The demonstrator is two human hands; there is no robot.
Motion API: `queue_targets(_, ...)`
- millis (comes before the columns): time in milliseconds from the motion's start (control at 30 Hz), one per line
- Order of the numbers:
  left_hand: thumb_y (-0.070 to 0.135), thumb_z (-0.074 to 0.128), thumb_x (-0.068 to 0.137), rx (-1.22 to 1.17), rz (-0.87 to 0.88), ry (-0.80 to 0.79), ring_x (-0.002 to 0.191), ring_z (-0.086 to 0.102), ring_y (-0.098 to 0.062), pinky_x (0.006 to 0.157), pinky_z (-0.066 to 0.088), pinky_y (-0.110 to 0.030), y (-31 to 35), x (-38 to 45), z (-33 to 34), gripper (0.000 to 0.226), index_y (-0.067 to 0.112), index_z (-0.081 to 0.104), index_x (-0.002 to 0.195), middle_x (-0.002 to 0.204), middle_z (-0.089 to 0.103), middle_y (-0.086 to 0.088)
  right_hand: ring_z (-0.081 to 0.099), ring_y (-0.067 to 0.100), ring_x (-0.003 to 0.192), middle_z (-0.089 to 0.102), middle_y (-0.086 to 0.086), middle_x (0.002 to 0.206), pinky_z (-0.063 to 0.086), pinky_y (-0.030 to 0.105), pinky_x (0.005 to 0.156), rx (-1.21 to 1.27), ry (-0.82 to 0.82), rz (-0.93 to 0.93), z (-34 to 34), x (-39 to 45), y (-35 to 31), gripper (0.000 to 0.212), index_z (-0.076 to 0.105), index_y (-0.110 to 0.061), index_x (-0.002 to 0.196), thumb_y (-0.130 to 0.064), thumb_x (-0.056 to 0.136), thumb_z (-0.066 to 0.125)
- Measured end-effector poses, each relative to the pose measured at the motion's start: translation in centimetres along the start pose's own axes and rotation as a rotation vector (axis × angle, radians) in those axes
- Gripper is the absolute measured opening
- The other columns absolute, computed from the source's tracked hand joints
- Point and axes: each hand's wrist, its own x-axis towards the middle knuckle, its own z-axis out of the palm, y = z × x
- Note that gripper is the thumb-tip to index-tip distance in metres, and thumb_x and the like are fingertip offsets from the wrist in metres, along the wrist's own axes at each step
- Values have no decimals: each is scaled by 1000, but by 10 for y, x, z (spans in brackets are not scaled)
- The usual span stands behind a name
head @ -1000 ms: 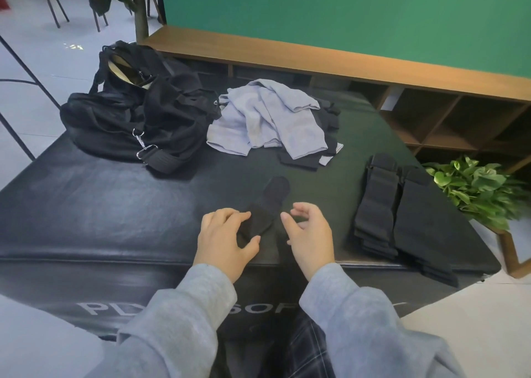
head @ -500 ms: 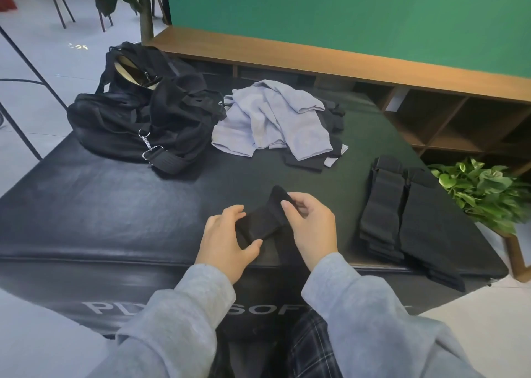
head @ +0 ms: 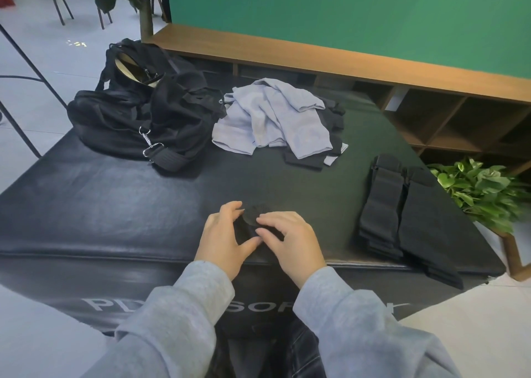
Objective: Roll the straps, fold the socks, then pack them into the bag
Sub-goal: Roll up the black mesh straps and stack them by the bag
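A green wall (head: 344, 12) runs behind a long wooden shelf unit (head: 316, 58) with open cubbies. A leafy potted plant (head: 482, 188) sits to the right in a wooden stand. Chair legs (head: 60, 6) and a dark plant trunk (head: 145, 12) stand on the pale floor (head: 37, 58) at back left.

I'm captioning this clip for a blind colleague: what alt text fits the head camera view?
Two hands, left hand and right hand, press a small folded black sock on a black padded leather bench. Behind lie an open black fabric duffel bag, a pile of light grey socks, and flat black straps at right.
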Motion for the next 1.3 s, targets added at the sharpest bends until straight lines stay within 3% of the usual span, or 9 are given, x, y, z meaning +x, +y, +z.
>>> queue_targets(200, 25, 74, 78, 58, 70, 11, 116, 42, -7, 97, 36, -22, 3, -2, -3, 51, 25, 49, 122, 117, 45, 11, 52, 9, 105, 68, -1, 108, 24, -1, 95, -49, -37, -51, 2, -4, 3, 24, 73, -12, 105, -18, 86, 58)
queue_targets(300, 18, 75, 77, 61, 147, 36, 106, 47, -10, 94, 43, -28, -2, -2, -2, 35, 20, 58, 107, 118, 46, 11, 48, 8, 112, 64, 1, 119, 18, -4, 97, -52, -86, -52, 2, -6, 4, 29, 68, -8, 114, -2, 90, 54)
queue_targets(400, 14, 73, 79, 92, 206, 58, 114, 41, -10, 97, 33, -20, -4, -2, 0, 26, 17, 63, 104, 124, 48, 10, 38, -2, 121, 52, -13, 124, 14, -4, 100, -27, -195, -34, -3, -9, 5, 41, 63, -10, 122, 10, 91, 46)
queue_targets(600, 2, 49, 91, 66, 206, -89, 136, 32, -9, 114, 25, -32, -6, -3, -5, 45, 33, 52, 124, 144, 40, 16, 50, -9, 116, 58, -13, 127, 35, 14, 104, 360, -68, 300, -14, -12, 0, 41, 55, -32, 122, -3, 95, 46)
queue_targets(700, 13, 43, 97, 254, 234, -172, 140, 19, -4, 114, 18, -29, -3, -4, -9, 42, 32, 44, 135, 147, 32, 18, 41, -14, 116, 44, -15, 135, 27, 3, 102, 197, -111, 243, -13, -13, -7, 42, 53, -17, 132, 0, 94, 43)
queue_targets(833, 23, 38, 98, 427, 247, -181, 142, 1, 0, 108, 18, -27, 5, -8, -8, 43, 32, 34, 139, 149, 25, 19, 22, 4, 136, 34, -9, 145, 1, -7, 96, -87, -191, 132, 2, -19, -11, 45, 44, -10, 139, -1, 95, 41)
queue_targets(1000, 26, 35, 99, 553, 278, -217, 142, -8, -3, 114, 9, -35, 6, -11, -16, 44, 38, 29, 140, 149, 22, 19, 25, 6, 132, 33, -5, 144, 10, -3, 92, -111, -50, 266, 15, -23, -23, 47, 42, -10, 140, -1, 94, 39)
queue_targets(1167, 32, 33, 100, 617, 255, -190, 142, -10, -4, 117, 1, -39, -6, -20, -32, 47, 39, 20, 145, 153, 15, 16, 22, 8, 140, 27, -5, 152, 10, 9, 107, -116, -180, 228, 22, -16, -36, 51, 35, -11, 144, 1, 94, 36)
queue_targets(1300, 33, 31, 100, 636, 285, -170, 143, -8, -3, 114, -5, -25, -18, -23, -47, 52, 28, 15, 149, 156, 5, 15, 21, 6, 141, 23, -7, 155, 8, 7, 107, -131, -312, 125, 32, -5, -46, 54, 32, -13, 146, 1, 94, 35)
